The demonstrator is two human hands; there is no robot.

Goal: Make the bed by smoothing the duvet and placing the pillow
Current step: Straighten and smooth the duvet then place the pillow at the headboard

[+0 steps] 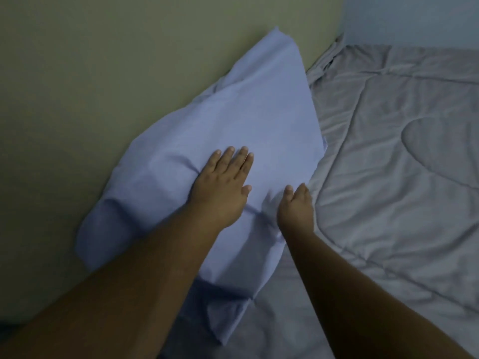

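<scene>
A pale blue pillow (pixel 223 120) leans against the wall at the head of the bed, its lower edge on the grey quilted duvet (pixel 394 177). My left hand (pixel 223 182) lies flat on the pillow's middle, fingers straight and together, pressing the fabric. At the pillow's right edge, where it meets the duvet, my right hand (pixel 295 206) rests with its fingers slightly curled; no grip on the fabric is visible. The duvet is spread out to the right with shallow wrinkles.
A greenish wall (pixel 103 73) runs along the left behind the pillow and meets a bluish wall (pixel 414 19) at the far corner. Loose pillowcase fabric (pixel 225 314) trails at the pillow's near end.
</scene>
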